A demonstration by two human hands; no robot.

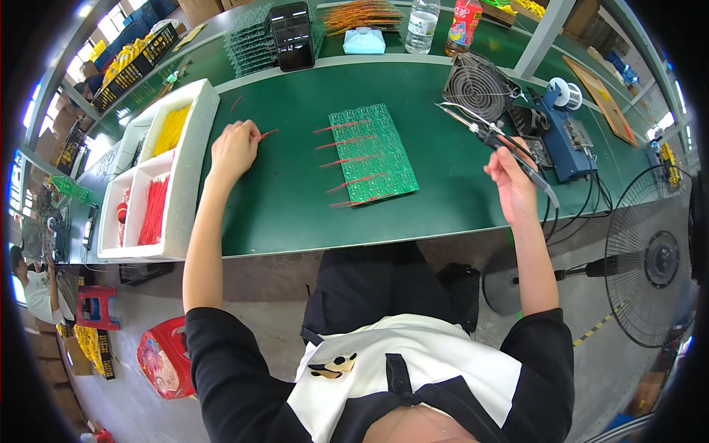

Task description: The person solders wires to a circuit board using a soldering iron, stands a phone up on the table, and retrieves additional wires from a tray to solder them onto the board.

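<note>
Green and broad in a busy workroom, the surface (295, 221) is carrying a circuit board (396, 151) near its middle, red wires (343, 142) jutting past the board's left edge in rows. To its left, the worker's left hand (234, 151) is pinching a loose wire (269, 134) between its fingers (252, 131); to its right, the right hand (515, 181) is gripping a soldering iron (490, 136). Neat work is probably depending on holding each wire near its end and keeping the likely hot tip off neighbouring wires. Farther out, a foam box (201, 122) is holding more wires, and a small fan (476, 85) is standing beside a blue station (567, 151).
</note>
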